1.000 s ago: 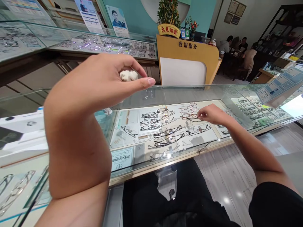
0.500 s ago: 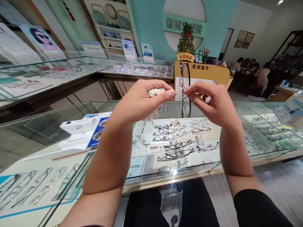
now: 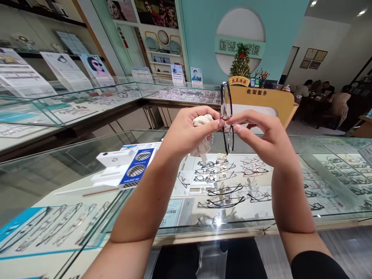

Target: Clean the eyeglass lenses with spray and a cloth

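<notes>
One pair of black-rimmed spectacles with clear lenses (image 3: 226, 112) is held on end in mid-air, above a glass-topped display counter with a pale wooden front edge (image 3: 238, 238). Rims glossy, rounded; one lens above the fingers, one below. Near the middle, the frame is pinched by the fingertips of the right hand (image 3: 261, 133). By the left hand (image 3: 192, 130), a crumpled, soft white cloth (image 3: 202, 120) is gripped, its tail hanging beneath; thumb and forefinger are brought close together at the frame, but whether they are clamped on it cannot be told.

Inside the counter, rows of folded dark-framed spectacles (image 3: 228, 202) are laid on a white base. To the left, several thin frames are set out on a blue-edged panel (image 3: 31, 214) under glass. Nearby, a white cardboard box (image 3: 114, 158) is placed beside a blue panel with checkered ovals (image 3: 138, 169).
</notes>
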Motion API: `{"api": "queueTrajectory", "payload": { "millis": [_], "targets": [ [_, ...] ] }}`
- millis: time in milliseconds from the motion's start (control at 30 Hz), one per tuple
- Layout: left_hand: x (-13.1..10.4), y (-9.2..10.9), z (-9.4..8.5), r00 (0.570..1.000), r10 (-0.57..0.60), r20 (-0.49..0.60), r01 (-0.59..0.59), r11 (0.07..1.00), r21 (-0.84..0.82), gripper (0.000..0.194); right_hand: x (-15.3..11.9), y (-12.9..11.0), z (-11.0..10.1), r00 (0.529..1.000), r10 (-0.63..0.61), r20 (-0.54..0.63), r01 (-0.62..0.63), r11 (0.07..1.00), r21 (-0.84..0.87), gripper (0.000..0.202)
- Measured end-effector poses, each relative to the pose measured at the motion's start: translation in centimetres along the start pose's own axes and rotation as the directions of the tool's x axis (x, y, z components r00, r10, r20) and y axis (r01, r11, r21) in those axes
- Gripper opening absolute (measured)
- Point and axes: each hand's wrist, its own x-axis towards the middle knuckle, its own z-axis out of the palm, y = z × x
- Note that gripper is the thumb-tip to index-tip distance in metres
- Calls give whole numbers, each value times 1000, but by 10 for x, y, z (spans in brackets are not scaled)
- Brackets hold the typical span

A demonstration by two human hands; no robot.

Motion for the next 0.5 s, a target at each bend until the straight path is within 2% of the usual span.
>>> {"api": "queueTrajectory", "payload": {
  "millis": [133,300,500],
  "targets": [
    [0,0,0,1000,8,-26,-7,999,41,32,10,15,7,992,86,-96,-67,980,185,31],
    [0,-1,-1,999,36,-21,-34,993,112,25,20,32,13,989,147,19,-145,928,342,44],
    [0,1,-2,996,62,-56,-51,983,175,23,22,33,11,981,190,38,-190,908,373,38]
  ]
}}
